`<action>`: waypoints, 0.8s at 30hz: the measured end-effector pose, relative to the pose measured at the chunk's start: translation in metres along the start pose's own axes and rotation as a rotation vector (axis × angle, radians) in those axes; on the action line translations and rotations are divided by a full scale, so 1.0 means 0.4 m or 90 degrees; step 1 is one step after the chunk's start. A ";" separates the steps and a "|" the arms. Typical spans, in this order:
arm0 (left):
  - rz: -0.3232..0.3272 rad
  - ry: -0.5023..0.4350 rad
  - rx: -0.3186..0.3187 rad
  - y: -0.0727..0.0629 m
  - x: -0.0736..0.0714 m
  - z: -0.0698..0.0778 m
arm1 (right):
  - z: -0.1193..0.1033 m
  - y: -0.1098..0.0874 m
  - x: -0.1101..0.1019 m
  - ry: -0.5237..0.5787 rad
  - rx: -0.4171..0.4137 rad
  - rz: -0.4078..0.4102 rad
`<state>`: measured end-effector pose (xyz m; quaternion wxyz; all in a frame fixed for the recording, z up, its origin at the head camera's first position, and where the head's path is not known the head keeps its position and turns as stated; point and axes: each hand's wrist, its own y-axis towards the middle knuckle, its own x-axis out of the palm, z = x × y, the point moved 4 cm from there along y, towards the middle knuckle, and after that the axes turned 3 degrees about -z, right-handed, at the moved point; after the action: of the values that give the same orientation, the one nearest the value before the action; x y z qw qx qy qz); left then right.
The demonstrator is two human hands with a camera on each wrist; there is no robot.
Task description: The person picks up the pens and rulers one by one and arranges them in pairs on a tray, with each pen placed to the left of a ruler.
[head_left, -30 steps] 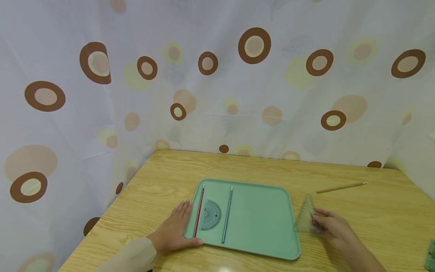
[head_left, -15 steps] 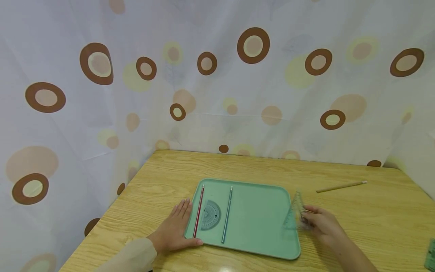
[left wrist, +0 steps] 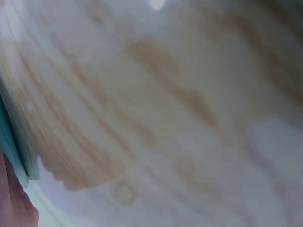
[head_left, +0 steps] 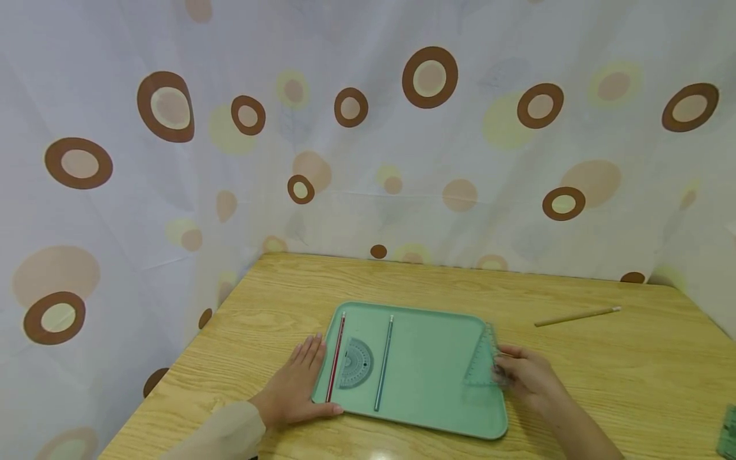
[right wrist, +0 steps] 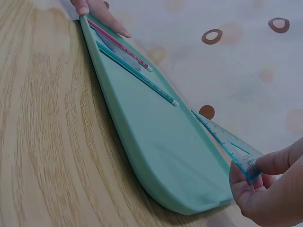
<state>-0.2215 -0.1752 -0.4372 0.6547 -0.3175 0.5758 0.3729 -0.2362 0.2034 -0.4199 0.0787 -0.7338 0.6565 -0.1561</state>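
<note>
My right hand (head_left: 529, 377) pinches a clear set square (right wrist: 232, 146) between thumb and fingers at its right edge. In the head view the set square overlaps the right part of the green tray (head_left: 437, 383), and in the right wrist view it is tilted, above the tray's surface. On the tray's left side my left hand (head_left: 296, 386) rests at the corner, fingers straight along the side and thumb at the front rim. Inside the tray lie a red pencil (head_left: 337, 358), a clear protractor (head_left: 356, 363) and a blue-green pencil (head_left: 384, 363), side by side from the left.
A plain wooden pencil (head_left: 577, 316) lies on the wood-grain table (head_left: 299, 281), right of the tray. Part of a green object (head_left: 727, 431) shows at the right edge of the head view. A dotted curtain (head_left: 368, 153) stands behind the table.
My right hand has carried the set square leftward, from beside the tray to over its right side. The left hand and the things in the tray have stayed put.
</note>
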 end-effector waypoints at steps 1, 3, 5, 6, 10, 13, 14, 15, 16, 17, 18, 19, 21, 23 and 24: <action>0.003 0.002 0.002 0.000 0.001 0.000 | 0.000 0.000 0.005 0.000 0.001 0.003; 0.007 0.004 0.004 0.000 0.003 -0.001 | 0.001 0.000 0.014 -0.002 0.004 0.007; 0.009 0.004 0.005 0.001 0.005 -0.002 | 0.001 0.001 0.024 -0.004 0.004 0.005; 0.011 0.004 0.006 0.001 0.007 -0.003 | 0.002 0.002 0.028 -0.005 0.003 0.003; 0.013 0.007 0.007 0.002 0.011 -0.005 | 0.004 0.006 0.043 -0.007 -0.001 -0.001; 0.015 0.016 0.009 0.002 0.013 -0.007 | 0.006 0.009 0.053 -0.010 -0.003 -0.003; 0.016 0.019 0.010 0.002 0.014 -0.007 | 0.007 0.010 0.056 -0.011 -0.002 0.000; 0.017 0.022 0.011 0.002 0.015 -0.008 | 0.007 0.010 0.060 -0.013 -0.003 -0.002; 0.018 0.021 0.012 0.003 0.015 -0.008 | 0.007 0.011 0.063 -0.016 -0.004 -0.003; 0.019 0.021 0.012 0.003 0.015 -0.008 | 0.007 0.010 0.067 -0.020 -0.005 -0.003; 0.020 0.021 0.012 0.002 0.015 -0.008 | 0.007 0.011 0.070 -0.022 -0.007 -0.004; 0.020 0.022 0.012 0.002 0.015 -0.008 | 0.008 0.011 0.073 -0.024 -0.008 -0.004; 0.021 0.025 0.013 0.003 0.015 -0.009 | 0.009 0.012 0.080 -0.027 -0.010 -0.007; 0.022 0.026 0.013 0.003 0.016 -0.009 | 0.012 0.013 0.088 -0.028 -0.012 -0.008; 0.022 0.026 0.013 0.003 0.016 -0.009 | 0.013 0.014 0.092 -0.025 -0.011 -0.007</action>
<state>-0.2239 -0.1769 -0.4439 0.6398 -0.3081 0.5981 0.3716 -0.2365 0.1658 -0.4222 0.0843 -0.7407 0.6524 -0.1367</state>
